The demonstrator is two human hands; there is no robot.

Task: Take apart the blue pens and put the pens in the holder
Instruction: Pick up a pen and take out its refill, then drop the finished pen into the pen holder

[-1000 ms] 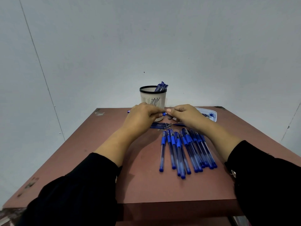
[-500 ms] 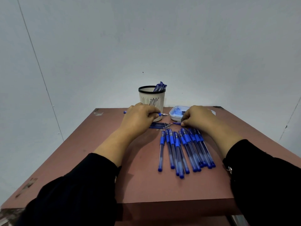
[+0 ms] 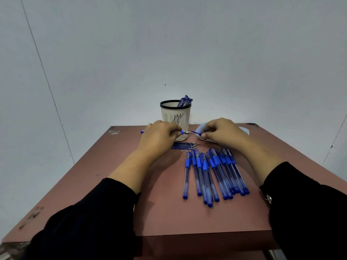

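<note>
Reddish bench (image 3: 131, 203), frame centre: your left hand (image 3: 159, 136) grips pen (image 3: 180, 132); right hand (image 3: 219, 134) pinches small blue piece (image 3: 195, 132) over tray (image 3: 244, 130). Loose pinch, piece rolls off.

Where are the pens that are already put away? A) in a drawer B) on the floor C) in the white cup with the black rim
C: blue pens poke out above the black rim of the white cup standing at the back of the table.

Black long sleeves (image 3: 88, 218) on both arms; small metal button (image 3: 268, 198) at right cuff.
</note>
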